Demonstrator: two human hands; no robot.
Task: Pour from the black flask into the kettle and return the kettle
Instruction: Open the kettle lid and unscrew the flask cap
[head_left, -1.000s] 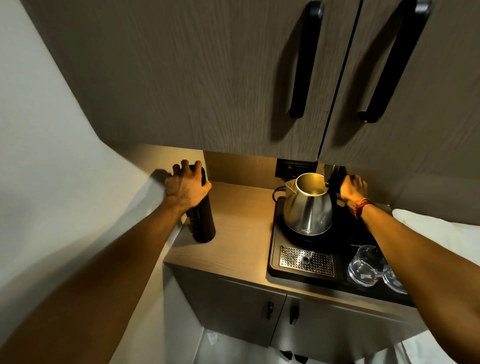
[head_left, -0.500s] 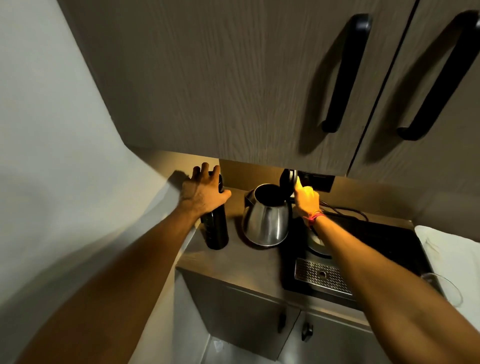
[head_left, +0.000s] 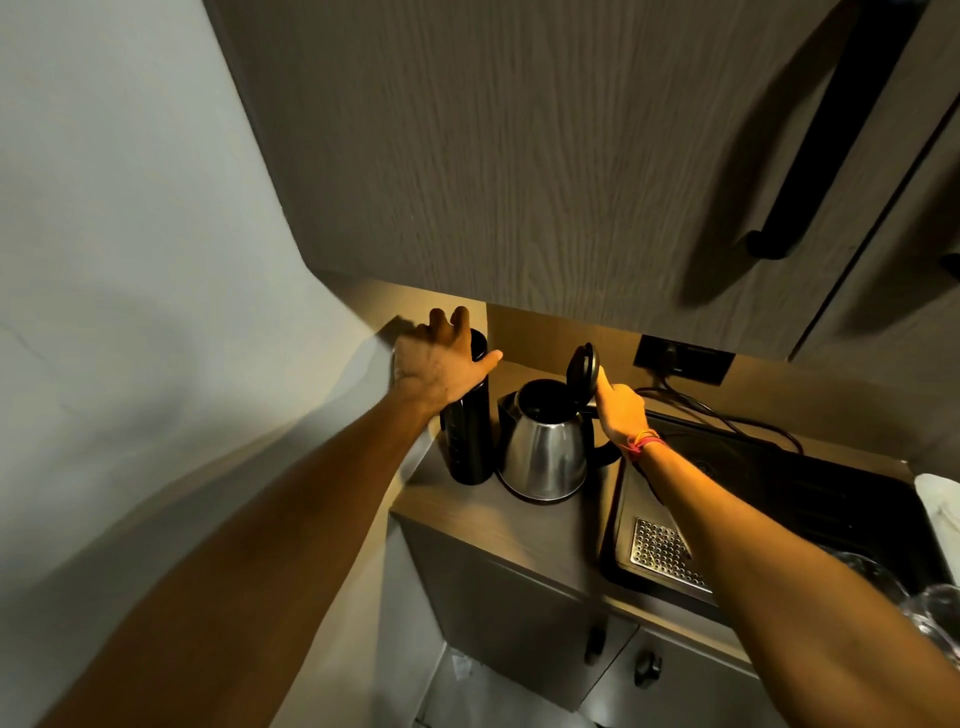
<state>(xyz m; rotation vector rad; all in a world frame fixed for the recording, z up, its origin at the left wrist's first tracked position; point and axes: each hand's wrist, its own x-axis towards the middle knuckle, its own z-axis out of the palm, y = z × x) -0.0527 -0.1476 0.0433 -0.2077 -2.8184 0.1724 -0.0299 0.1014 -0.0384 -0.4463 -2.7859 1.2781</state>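
On the counter, left hand grips upright black flask; right hand grips kettle.

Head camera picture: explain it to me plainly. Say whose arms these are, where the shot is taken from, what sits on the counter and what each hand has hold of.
No machine here: a person wears the camera on the head, looking down along both arms. The left hand wraps the top of the black flask, which stands upright on the wooden counter. The right hand is at the handle of the steel kettle, whose lid stands open. To the right lie a black tray with a metal drip grate and drinking glasses.
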